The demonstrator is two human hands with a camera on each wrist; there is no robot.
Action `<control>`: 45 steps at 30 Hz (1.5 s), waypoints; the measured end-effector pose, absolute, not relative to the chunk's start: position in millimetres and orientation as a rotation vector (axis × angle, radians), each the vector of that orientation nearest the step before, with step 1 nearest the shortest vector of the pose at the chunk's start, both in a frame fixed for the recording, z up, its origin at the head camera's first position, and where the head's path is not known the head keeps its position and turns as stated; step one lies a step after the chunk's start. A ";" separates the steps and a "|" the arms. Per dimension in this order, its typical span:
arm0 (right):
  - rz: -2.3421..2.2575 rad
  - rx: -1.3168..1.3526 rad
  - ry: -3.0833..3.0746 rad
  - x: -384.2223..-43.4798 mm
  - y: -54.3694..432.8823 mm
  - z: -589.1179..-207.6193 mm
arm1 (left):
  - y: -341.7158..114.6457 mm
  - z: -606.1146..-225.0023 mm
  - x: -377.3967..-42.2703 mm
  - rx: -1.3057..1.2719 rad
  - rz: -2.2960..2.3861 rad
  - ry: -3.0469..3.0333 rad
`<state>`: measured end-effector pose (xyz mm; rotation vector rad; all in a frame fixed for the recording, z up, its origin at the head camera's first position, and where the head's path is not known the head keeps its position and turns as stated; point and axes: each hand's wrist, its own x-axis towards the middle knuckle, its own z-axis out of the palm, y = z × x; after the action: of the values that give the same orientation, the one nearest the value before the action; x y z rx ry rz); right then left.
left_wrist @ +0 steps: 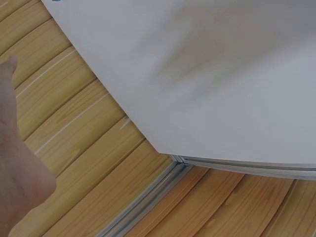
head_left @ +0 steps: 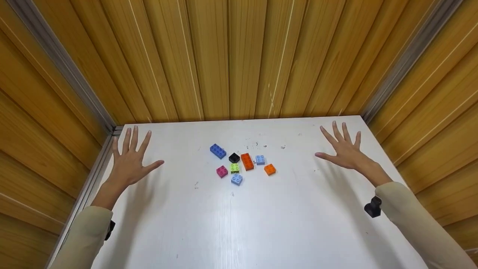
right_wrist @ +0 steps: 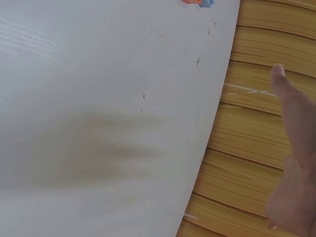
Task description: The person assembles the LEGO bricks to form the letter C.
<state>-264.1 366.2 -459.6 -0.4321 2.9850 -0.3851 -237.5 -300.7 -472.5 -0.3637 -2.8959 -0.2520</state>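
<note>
My left hand (head_left: 129,164) hovers over the table's left side, fingers spread and straight, holding nothing. Over the right side my right hand (head_left: 345,151) is spread the same way. Between them, mid-table, lies a loose group of toy building bricks: a long blue brick (head_left: 218,151), a black brick (head_left: 234,157), a lime green brick (head_left: 234,168), a magenta brick (head_left: 222,171), a long red-orange brick (head_left: 247,161), two light blue bricks, one at the right (head_left: 260,160) and one in front (head_left: 236,179), and an orange brick (head_left: 270,169). Both hands are well apart from them.
The white table (head_left: 261,224) has small dark scuffs behind the bricks. Wood-patterned panels (head_left: 231,59) enclose it at the back and both sides, with grey metal rails (head_left: 84,74) at the corners. Each sleeve carries a black wrist mount (head_left: 373,207).
</note>
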 end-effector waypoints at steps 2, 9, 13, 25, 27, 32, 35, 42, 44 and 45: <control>-0.383 -0.430 2.983 -264.7 366.0 -459.4 | -297.9 -472.7 -238.6 -0.369 -0.261 -2.892; -0.434 -0.431 2.976 -264.9 365.2 -464.4 | -290.0 -473.1 -239.1 -0.367 -0.299 -2.907; -0.486 -0.440 2.955 -266.8 360.8 -469.0 | -289.3 -474.9 -237.0 -0.354 -0.320 -2.908; -0.615 -0.490 2.906 -268.9 350.0 -483.0 | -272.2 -484.4 -235.8 -0.381 -0.579 -2.884; -0.637 -0.493 2.887 -269.6 347.4 -484.7 | -268.1 -486.5 -234.8 -0.389 -0.650 -2.875; -0.673 -0.519 2.846 -271.0 339.8 -489.6 | -258.2 -492.5 -235.5 -0.400 -0.788 -2.868; -0.725 -0.566 2.812 -271.4 334.6 -493.5 | -251.7 -496.8 -237.5 -0.395 -0.842 -2.870; -0.856 -0.646 2.763 -270.4 315.0 -509.5 | -227.0 -513.5 -241.5 -0.399 -0.994 -2.894; -0.894 -0.668 2.742 -271.0 305.1 -515.1 | -218.7 -520.6 -244.0 -0.416 -1.019 -2.897; -0.913 -0.678 2.731 -271.8 299.5 -518.0 | -214.6 -523.9 -245.4 -0.422 -1.032 -2.898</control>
<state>-271.8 299.5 -518.0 -0.6782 2.7312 -0.9133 -245.4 -214.6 -523.9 -0.4223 -2.8975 -1.0316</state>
